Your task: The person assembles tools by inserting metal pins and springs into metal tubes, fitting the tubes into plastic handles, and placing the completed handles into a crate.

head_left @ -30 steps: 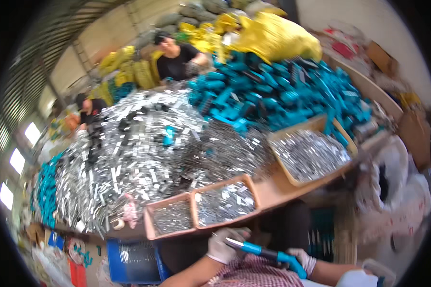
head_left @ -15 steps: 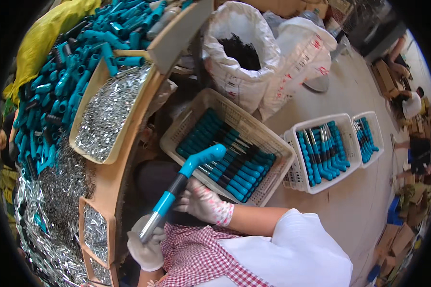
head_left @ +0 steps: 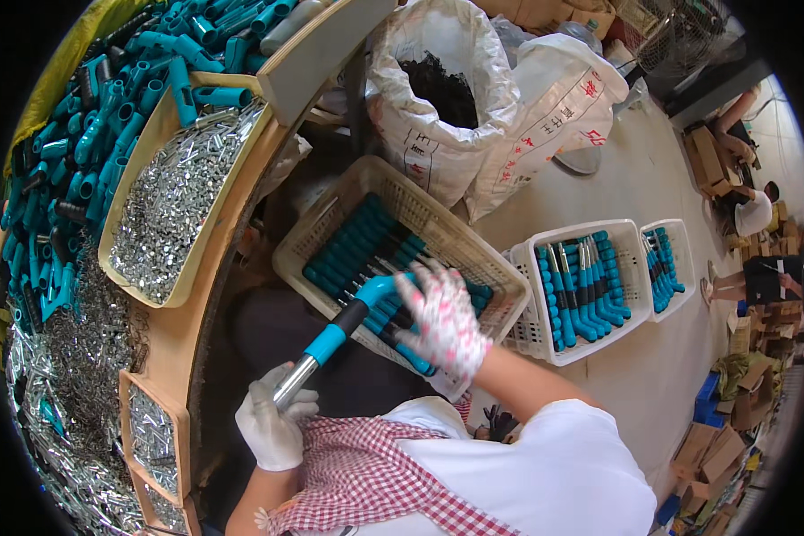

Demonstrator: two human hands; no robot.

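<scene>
A curved teal handle (head_left: 330,338) with a black band and a shiny metal tube slants across my lap. My left hand (head_left: 273,422), in a pale glove, is closed around its metal end. At the bent teal end is my right hand (head_left: 447,326), in a white glove with pink dots, its fingers spread. Whether its palm touches the handle cannot be made out. Just beyond is a beige plastic basket (head_left: 500,290) with rows of similar teal handles, partly hidden by my right hand.
On the left, a wooden bench (head_left: 174,348) bears a yellow tray (head_left: 116,201) of small metal parts, heaped teal grips (head_left: 89,134) and wooden boxes (head_left: 185,447). White baskets (head_left: 590,353) of handles stand right. Sacks (head_left: 518,161) stand at the back; people (head_left: 755,214) are far right.
My right hand has moved up and right, from beside the handle's middle to its bent end, and its fingers have spread. The handle has tilted lower; my left hand keeps its hold.
</scene>
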